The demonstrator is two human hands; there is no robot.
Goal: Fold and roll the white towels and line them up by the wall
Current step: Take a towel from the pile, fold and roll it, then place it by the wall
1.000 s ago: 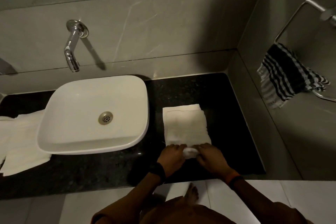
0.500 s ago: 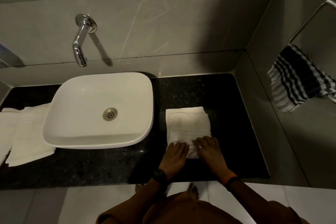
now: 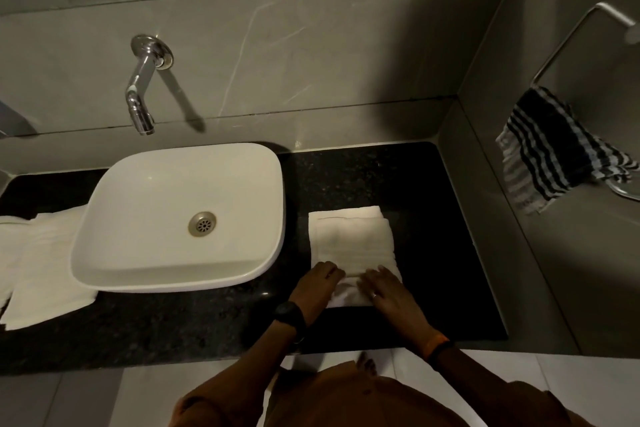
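Note:
A folded white towel (image 3: 351, 239) lies on the black counter (image 3: 433, 236) to the right of the basin. Its near end is turned up into a short roll (image 3: 348, 295). My left hand (image 3: 317, 288) grips the left end of that roll, fingers curled over it. My right hand (image 3: 386, 291) presses on the roll's right part with fingers spread along it. More white towels (image 3: 38, 263) lie unfolded on the counter left of the basin, partly under its rim.
A white basin (image 3: 180, 215) stands on the counter under a chrome wall tap (image 3: 142, 94). A striped dark cloth (image 3: 550, 152) hangs from a metal ring on the right wall. Bare counter runs between the towel and the back wall.
The roll has advanced a little away from me along the towel, and both hands have moved with it. The flat part of the towel is shorter.

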